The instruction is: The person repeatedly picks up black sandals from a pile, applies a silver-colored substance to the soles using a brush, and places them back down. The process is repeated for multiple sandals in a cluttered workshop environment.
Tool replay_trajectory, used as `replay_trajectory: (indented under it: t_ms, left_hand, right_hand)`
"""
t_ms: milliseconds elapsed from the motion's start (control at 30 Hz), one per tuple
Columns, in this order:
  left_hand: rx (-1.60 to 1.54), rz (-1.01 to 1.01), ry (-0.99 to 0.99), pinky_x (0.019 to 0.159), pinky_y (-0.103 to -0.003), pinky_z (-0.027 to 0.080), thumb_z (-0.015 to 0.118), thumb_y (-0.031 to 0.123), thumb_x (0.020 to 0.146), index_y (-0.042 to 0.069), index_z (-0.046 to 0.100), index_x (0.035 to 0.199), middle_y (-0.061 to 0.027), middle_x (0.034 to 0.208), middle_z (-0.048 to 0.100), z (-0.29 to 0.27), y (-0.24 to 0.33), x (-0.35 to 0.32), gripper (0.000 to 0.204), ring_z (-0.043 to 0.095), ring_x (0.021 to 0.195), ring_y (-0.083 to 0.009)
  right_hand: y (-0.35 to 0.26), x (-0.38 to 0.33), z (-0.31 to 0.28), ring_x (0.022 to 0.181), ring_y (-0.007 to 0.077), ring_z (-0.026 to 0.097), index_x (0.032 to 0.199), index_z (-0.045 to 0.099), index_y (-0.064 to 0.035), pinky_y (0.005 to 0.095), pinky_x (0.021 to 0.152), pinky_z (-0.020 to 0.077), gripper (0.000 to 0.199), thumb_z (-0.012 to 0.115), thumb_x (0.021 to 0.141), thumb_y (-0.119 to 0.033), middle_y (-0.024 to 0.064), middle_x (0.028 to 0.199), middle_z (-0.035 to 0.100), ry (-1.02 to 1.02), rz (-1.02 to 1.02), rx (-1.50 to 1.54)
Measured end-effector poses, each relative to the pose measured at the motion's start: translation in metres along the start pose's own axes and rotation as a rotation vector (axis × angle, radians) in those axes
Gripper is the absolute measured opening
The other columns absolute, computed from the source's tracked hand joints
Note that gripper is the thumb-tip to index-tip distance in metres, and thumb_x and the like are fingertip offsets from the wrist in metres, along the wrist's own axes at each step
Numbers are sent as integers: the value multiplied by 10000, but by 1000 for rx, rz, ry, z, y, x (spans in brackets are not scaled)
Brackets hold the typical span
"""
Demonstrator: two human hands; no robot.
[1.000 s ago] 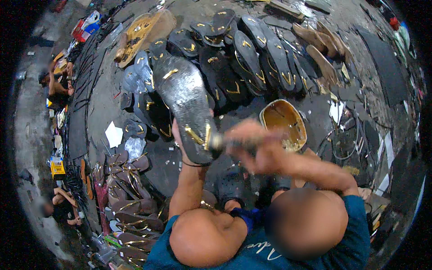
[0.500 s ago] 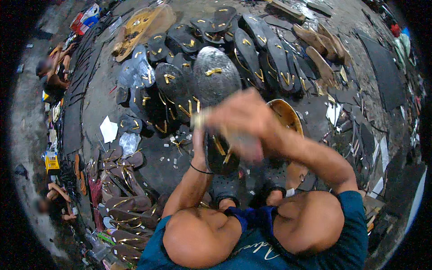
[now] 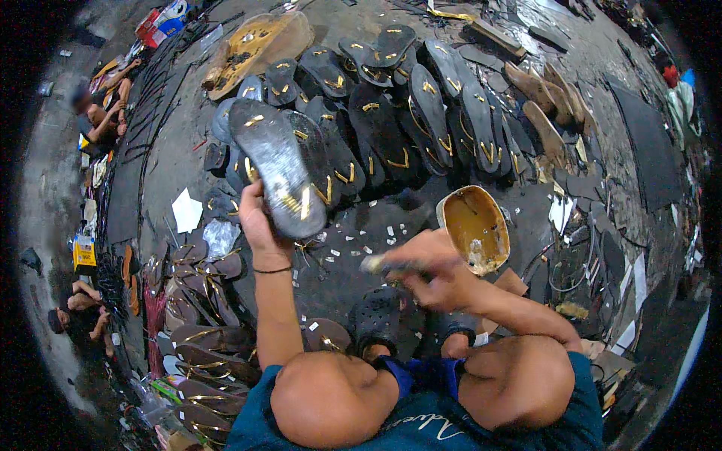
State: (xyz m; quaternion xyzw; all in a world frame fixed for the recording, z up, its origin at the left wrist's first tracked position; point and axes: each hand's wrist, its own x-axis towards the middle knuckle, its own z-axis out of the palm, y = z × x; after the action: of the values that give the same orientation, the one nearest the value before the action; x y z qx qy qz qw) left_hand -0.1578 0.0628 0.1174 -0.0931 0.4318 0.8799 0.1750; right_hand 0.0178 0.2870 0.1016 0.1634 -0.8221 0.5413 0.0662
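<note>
Brush [image 3: 374,263] now clear of sole [image 3: 272,154]; left hand [image 3: 260,222] clamped on sole, right hand [image 3: 432,263] around brush

Over on the left we've got an angular white paper scrap [image 3: 186,212] lying just beside a crumpled clear plastic bag [image 3: 220,238], a yellow-and-black box [image 3: 84,252] farther out, a red, white and blue box [image 3: 159,26] up top, and, across right, tan foot-shaped pieces [image 3: 545,92] near a broad flat black sheet [image 3: 643,146].
</note>
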Motion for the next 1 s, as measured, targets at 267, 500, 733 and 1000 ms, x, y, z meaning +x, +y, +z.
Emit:
replay_trajectory:
  t_ms: [267, 500, 733, 1000]
  left_hand:
    - [146, 57, 30, 804, -293, 491, 590, 24, 909, 38, 427, 1243, -63, 1098, 617, 6, -112, 83, 372, 599, 955, -152]
    - [502, 319, 224, 1006, -309, 436, 611, 99, 931, -35, 421, 1337, -181, 1274, 577, -46, -152, 58, 468, 559, 1194, -223]
    - [561, 468, 499, 830, -297, 526, 604, 58, 915, 6, 542, 1211, -88, 1146, 629, -174, -81, -16, 306, 602, 1001, -160]
    - [1414, 483, 1165, 1064, -469, 321, 681, 225, 779, -69, 415, 1302, -276, 1311, 470, -385, 45, -37, 656, 462, 1201, -416]
  right_hand:
    - [6, -42, -7, 930, 307, 620, 1017, 695, -53, 389, 848, 456, 215, 720, 823, -140, 125, 979, 683, 276, 293, -189]
    - [21, -58, -14, 905, 210, 633, 1074, 660, -3, 318, 794, 482, 273, 648, 925, -231, 95, 948, 686, 322, 579, -226]
    - [102, -113, -71, 937, 280, 641, 1063, 654, 3, 374, 817, 488, 259, 644, 925, -216, 163, 1023, 679, 281, 538, -846]
    - [81, -144, -86, 703, 283, 601, 945, 608, 18, 394, 651, 463, 272, 681, 892, -239, 149, 792, 635, -113, 817, -844]
